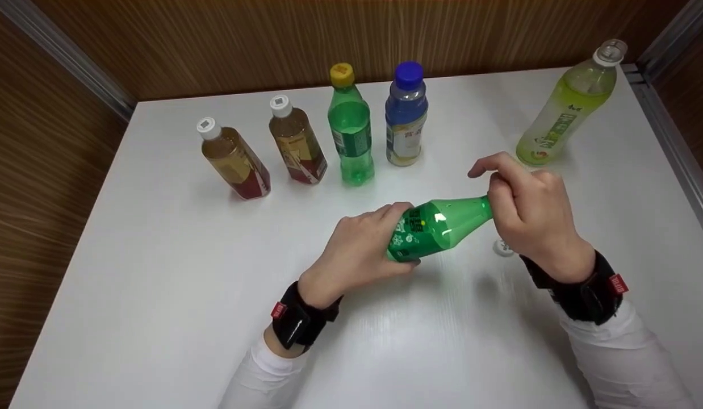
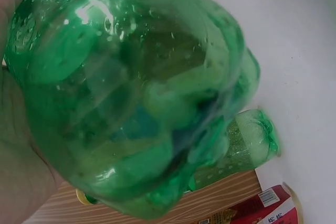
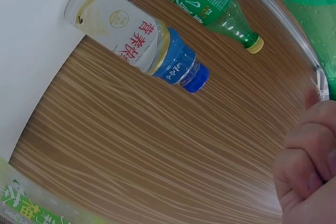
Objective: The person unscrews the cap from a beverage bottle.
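Observation:
A green plastic soda bottle [image 1: 425, 230] is held tilted over the table, its neck toward the right. My left hand [image 1: 363, 244] grips it around the label near the base; in the left wrist view the bottle's lobed base [image 2: 142, 98] fills the middle. At the other end my right hand [image 1: 533, 210] has curled fingers around the top of the neck, while its index finger points out to the left. The bottle's mouth is hidden by this hand. In the right wrist view, the curled fingers [image 3: 307, 166] lie just below the green neck.
A loose white cap [image 1: 503, 247] lies by the right hand. Behind stand two brown drink bottles [image 1: 238, 162] with white caps, a yellow-capped green bottle [image 1: 351, 136] and a blue-capped bottle [image 1: 406, 119]. An uncapped yellow-green bottle [image 1: 567, 108] is at the back right, near the wood-grain wall [image 1: 243, 45].

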Motion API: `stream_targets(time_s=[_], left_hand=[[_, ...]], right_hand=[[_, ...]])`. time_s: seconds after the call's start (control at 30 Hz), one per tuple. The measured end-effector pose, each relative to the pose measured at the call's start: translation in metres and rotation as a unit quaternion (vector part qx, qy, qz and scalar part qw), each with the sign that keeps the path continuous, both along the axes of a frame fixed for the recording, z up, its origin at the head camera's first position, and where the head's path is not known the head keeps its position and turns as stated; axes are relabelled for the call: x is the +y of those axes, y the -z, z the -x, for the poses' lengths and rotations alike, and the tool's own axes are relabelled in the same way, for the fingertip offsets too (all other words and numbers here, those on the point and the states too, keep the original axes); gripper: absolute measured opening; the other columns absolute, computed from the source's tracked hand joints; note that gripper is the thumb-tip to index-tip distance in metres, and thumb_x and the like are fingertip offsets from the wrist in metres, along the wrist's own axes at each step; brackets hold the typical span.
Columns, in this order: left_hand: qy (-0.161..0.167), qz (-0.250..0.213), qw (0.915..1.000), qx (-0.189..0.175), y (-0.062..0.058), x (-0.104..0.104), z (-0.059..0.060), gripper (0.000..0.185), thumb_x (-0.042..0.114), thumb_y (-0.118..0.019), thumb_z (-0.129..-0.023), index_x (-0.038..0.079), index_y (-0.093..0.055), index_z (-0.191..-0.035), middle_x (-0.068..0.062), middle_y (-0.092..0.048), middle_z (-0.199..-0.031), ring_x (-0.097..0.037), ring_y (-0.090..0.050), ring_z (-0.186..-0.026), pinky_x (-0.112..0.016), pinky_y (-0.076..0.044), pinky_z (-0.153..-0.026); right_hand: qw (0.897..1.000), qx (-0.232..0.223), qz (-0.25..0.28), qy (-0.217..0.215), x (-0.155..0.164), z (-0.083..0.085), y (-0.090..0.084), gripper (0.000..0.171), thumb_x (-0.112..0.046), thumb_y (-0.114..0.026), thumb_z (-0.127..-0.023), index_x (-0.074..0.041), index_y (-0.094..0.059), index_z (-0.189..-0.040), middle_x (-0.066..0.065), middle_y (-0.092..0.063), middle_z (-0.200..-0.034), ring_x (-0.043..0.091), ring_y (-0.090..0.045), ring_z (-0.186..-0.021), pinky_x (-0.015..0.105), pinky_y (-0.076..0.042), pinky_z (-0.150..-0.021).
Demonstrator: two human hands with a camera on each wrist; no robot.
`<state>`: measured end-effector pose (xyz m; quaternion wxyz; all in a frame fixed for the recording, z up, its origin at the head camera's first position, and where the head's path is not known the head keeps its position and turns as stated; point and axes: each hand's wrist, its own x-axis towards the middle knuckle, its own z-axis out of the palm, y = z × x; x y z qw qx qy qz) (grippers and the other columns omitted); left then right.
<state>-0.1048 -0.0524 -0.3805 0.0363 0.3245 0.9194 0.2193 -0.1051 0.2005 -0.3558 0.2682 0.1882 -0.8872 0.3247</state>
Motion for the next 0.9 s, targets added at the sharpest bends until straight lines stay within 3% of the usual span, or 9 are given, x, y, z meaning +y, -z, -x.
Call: stream_targets(time_s=[0.13, 0.33, 0.43, 0.5, 0.6, 0.7, 0.8, 0.9], left_hand=[[0.018, -0.017, 0.9984, -0.051, 0.000, -0.003, 0.002, 0.074, 0.044, -0.085, -0.084, 0.014, -0.052, -0.144, -0.005, -0.075, -0.124, -0.020, -0.073, -0.104, -0.041, -0.062, -0.085], [0.047, -0.034, 0.9895, -0.132, -0.002, -0.006, 0.004, 0.075, 0.043, -0.085, -0.084, 0.018, -0.052, -0.146, -0.002, -0.074, -0.122, -0.017, -0.070, -0.106, -0.039, -0.058, -0.093], [0.055, -0.035, 0.9864, -0.151, -0.002, -0.007, 0.006, 0.075, 0.042, -0.085, -0.084, 0.019, -0.052, -0.147, -0.001, -0.074, -0.121, -0.015, -0.069, -0.105, -0.038, -0.057, -0.093], [0.052, -0.038, 0.9863, -0.152, -0.002, -0.007, 0.006, 0.075, 0.043, -0.085, -0.083, 0.020, -0.052, -0.146, 0.000, -0.074, -0.121, -0.015, -0.069, -0.105, -0.037, -0.057, -0.093], [0.035, -0.041, 0.9908, -0.124, -0.001, -0.005, 0.006, 0.074, 0.045, -0.085, -0.083, 0.019, -0.053, -0.145, 0.000, -0.074, -0.122, -0.015, -0.070, -0.105, -0.038, -0.058, -0.090], [0.007, -0.037, 0.9967, -0.072, 0.001, -0.002, 0.004, 0.074, 0.047, -0.084, -0.084, 0.017, -0.053, -0.144, -0.002, -0.074, -0.123, -0.017, -0.071, -0.103, -0.039, -0.060, -0.086], [-0.021, -0.013, 0.9997, 0.009, 0.004, 0.001, 0.002, 0.073, 0.046, -0.084, -0.084, 0.014, -0.053, -0.142, -0.004, -0.074, -0.122, -0.019, -0.073, -0.099, -0.039, -0.063, -0.080], [-0.039, 0.024, 0.9947, 0.092, 0.005, 0.003, 0.000, 0.072, 0.045, -0.085, -0.084, 0.012, -0.054, -0.141, -0.006, -0.075, -0.119, -0.020, -0.075, -0.096, -0.037, -0.064, -0.074]], right_hand=[[0.999, 0.040, -0.003, -0.029, 0.001, 0.000, 0.001, 0.031, 0.000, -0.041, -0.088, -0.002, -0.071, -0.098, 0.003, -0.043, -0.051, 0.003, -0.027, -0.045, 0.019, -0.025, -0.044], [0.992, 0.103, 0.002, -0.078, 0.002, 0.000, 0.002, 0.031, 0.000, -0.042, -0.085, -0.002, -0.071, -0.094, 0.003, -0.046, -0.050, 0.008, -0.030, -0.043, 0.020, -0.027, -0.044], [0.988, 0.120, -0.005, -0.096, 0.004, 0.001, 0.002, 0.030, -0.002, -0.042, -0.084, -0.002, -0.071, -0.093, 0.004, -0.048, -0.052, 0.009, -0.031, -0.044, 0.022, -0.028, -0.043], [0.989, 0.118, -0.012, -0.094, 0.006, 0.002, 0.001, 0.030, -0.012, -0.043, -0.093, -0.002, -0.071, -0.095, 0.003, -0.047, -0.053, 0.008, -0.031, -0.045, 0.023, -0.028, -0.044], [0.994, 0.088, -0.006, -0.065, 0.010, 0.002, -0.001, 0.054, -0.045, -0.038, -0.109, -0.004, -0.072, -0.101, 0.002, -0.047, -0.054, 0.003, -0.031, -0.049, 0.023, -0.026, -0.045], [0.999, 0.025, 0.023, -0.031, 0.014, 0.002, -0.003, 0.079, -0.072, -0.029, -0.105, -0.006, -0.073, -0.104, 0.003, -0.045, -0.054, 0.001, -0.031, -0.050, 0.022, -0.025, -0.047], [0.998, -0.033, 0.044, -0.004, 0.015, 0.002, -0.005, 0.083, -0.074, -0.026, -0.104, -0.006, -0.074, -0.103, 0.006, -0.045, -0.053, 0.003, -0.033, -0.050, 0.022, -0.026, -0.047], [0.997, -0.070, 0.025, 0.010, 0.011, 0.002, -0.006, 0.072, -0.062, -0.032, -0.109, -0.004, -0.074, -0.102, 0.007, -0.047, -0.055, 0.006, -0.037, -0.052, 0.022, -0.028, -0.049]])
